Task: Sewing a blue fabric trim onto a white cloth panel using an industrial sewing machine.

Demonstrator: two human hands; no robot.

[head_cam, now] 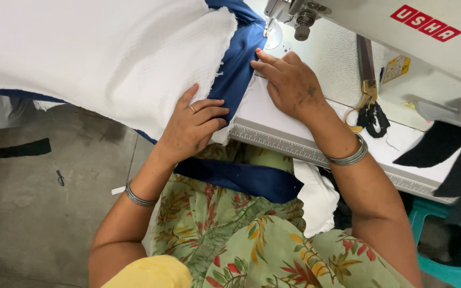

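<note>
While the left hand [190, 128] gripped the folded white and blue cloth [230, 80], the open right hand [289, 82] pressed it flat beside the sewing machine's needle [268, 26].

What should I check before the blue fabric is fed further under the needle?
1. Left hand grips the blue fabric and white fabric together: ok.
2. Right hand lies flat on the seam edge: ok.
3. Fingertips short of the presser foot: ok, though close.
4. Needle position: cannot tell, hidden.
5. Scissors lie aside on the machine table: ok.
6. Blue strip hanging into the lap untangled: cannot tell.
</note>
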